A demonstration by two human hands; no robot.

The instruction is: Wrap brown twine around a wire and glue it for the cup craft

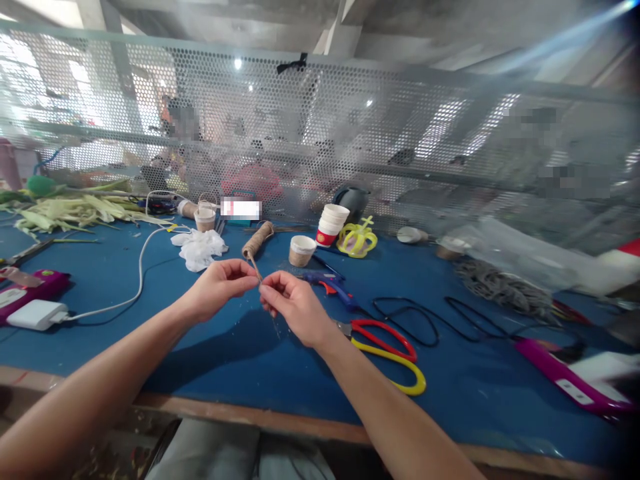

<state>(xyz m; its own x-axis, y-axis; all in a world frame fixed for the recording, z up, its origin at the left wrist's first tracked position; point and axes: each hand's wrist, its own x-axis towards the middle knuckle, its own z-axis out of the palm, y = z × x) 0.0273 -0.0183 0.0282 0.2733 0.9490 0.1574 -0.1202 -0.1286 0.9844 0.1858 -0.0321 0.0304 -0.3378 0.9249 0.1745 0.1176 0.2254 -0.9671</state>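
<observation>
Blue tabletop point(215, 373), twine roll point(258, 240), paper cups point(334, 221), scissors point(361, 325), glue gun point(339, 291)

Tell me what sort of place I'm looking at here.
Probably a small craft workshop: a blue glue gun and red-and-yellow scissors lie on the blue worktable, with a roll of brown twine just beyond the hands.
</observation>
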